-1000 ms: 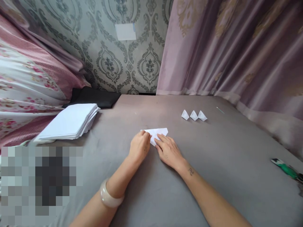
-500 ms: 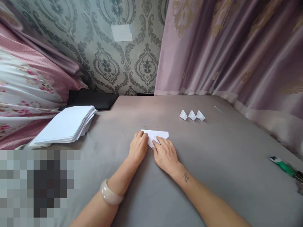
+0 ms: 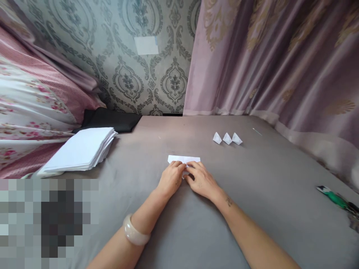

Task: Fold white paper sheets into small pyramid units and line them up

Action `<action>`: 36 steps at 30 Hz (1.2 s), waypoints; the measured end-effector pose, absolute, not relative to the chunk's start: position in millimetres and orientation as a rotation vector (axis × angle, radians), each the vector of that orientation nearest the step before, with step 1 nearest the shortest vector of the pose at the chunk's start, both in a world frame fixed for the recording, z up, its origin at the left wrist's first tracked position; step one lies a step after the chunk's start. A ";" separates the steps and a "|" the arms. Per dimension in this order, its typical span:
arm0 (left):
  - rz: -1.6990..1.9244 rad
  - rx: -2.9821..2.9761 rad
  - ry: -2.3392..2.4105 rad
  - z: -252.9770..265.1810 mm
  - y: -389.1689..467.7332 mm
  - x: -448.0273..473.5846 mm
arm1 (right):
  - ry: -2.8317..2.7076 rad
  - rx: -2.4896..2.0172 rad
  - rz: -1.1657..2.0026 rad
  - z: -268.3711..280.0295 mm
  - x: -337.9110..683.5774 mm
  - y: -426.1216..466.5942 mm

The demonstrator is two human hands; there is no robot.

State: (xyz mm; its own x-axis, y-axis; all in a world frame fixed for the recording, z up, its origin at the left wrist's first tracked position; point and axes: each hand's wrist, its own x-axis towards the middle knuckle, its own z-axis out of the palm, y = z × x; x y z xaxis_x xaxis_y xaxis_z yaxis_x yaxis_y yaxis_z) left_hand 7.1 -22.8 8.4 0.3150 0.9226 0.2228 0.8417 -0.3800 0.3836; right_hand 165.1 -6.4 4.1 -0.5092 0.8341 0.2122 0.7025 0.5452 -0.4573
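A small folded sheet of white paper (image 3: 183, 159) lies on the grey cloth, its long straight edge away from me and a point toward me. My left hand (image 3: 170, 178) is closed, its bent fingers on the middle of the paper. From the other side, my right hand (image 3: 203, 181) holds the paper with curled fingers, thumb near the lower point. The fingertips of both hands almost meet, and they cover much of the lower folds. Beyond, to the right, three small folded paper pieces (image 3: 227, 138) stand in a row.
A thick stack of white paper (image 3: 81, 149) lies at the left, before a black folded item (image 3: 112, 119). On the right are a green-handled tool (image 3: 335, 198), partly out of view, and a thin white stick (image 3: 257, 131). Curtains (image 3: 232, 74) border the grey surface.
My left hand has moved right, from the paper's left end to its middle, uncovering the left corner. My right hand has shifted slightly right and its fingers are more curled. The view tilted slightly.
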 end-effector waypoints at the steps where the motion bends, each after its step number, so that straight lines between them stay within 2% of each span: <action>1: 0.584 2.369 1.636 9.1 -23.8 8.8 | -2.364 -1.230 0.470 3.2 168.8 -2.2; 4: 0.545 2.372 1.654 9.9 -25.7 10.2 | -2.291 -1.223 0.518 0.3 178.8 10.6; 14: 0.477 2.354 1.780 11.4 -30.4 10.1 | -2.387 -1.433 0.294 4.0 180.1 33.0; 21: 0.500 2.365 1.742 12.4 -30.7 9.6 | -2.477 -1.471 0.416 2.8 183.8 43.3; 36: 0.464 2.393 1.766 11.7 -30.7 10.4 | -2.363 -1.349 0.345 -3.4 185.9 34.4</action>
State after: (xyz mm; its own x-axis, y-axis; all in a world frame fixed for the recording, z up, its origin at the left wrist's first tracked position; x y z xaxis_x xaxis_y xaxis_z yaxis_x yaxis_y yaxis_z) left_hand 10.4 -30.7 11.7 0.2674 0.9489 0.1675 0.9086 -0.3062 0.2842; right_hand 185.9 34.4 -3.4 -0.4570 0.8630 0.2155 0.7652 0.5049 -0.3994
